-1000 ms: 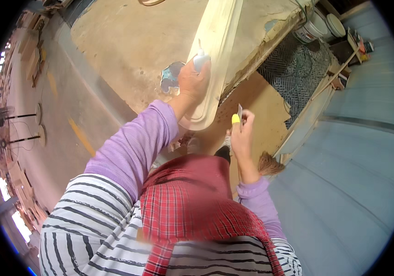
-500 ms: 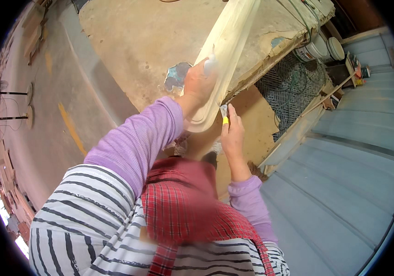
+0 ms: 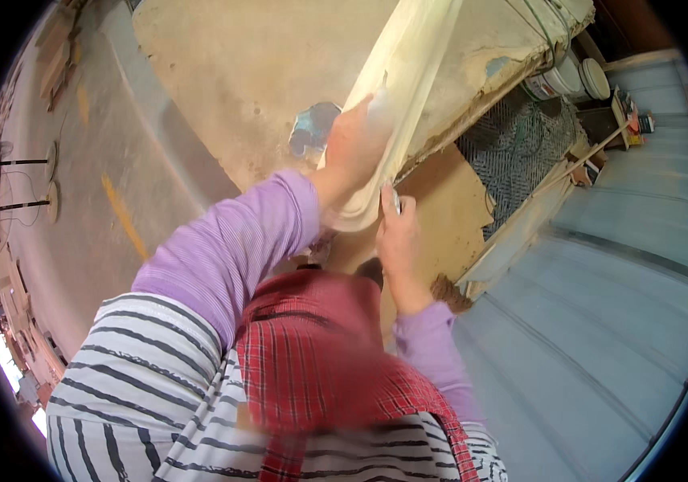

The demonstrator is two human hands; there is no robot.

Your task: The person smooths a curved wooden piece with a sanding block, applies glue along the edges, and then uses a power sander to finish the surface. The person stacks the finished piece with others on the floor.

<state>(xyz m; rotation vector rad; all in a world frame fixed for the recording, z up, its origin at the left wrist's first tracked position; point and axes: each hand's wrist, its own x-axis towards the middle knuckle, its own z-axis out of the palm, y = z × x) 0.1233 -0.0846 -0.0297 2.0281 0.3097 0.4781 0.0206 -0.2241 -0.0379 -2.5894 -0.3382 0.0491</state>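
Note:
A long, pale wooden panel (image 3: 416,88) with a moulded edge and a rounded near end lies at a slant over the worktable (image 3: 223,88). My left hand (image 3: 354,143) is closed over the panel close to that end. A blurred whitish thing (image 3: 379,106) shows at its fingertips, with a thin dark tip beyond; I cannot make out what it is. My right hand (image 3: 399,237) is closed around a small scraper (image 3: 395,201) with a grey blade, held against the panel's right edge near the rounded corner. The fingers hide its handle.
Green cord (image 3: 549,36) hangs at the table's far right corner. White buckets (image 3: 557,82) stand beyond a dark ribbed mat (image 3: 513,153). A brown board (image 3: 440,217) lies below the table edge. Bluish metal sheeting (image 3: 585,297) runs along the right, and fans (image 3: 51,181) stand far left.
My right hand has moved slightly left, bringing the scraper up to the panel's edge and turning it so its yellow part no longer shows. The left hand has shifted slightly right along the panel.

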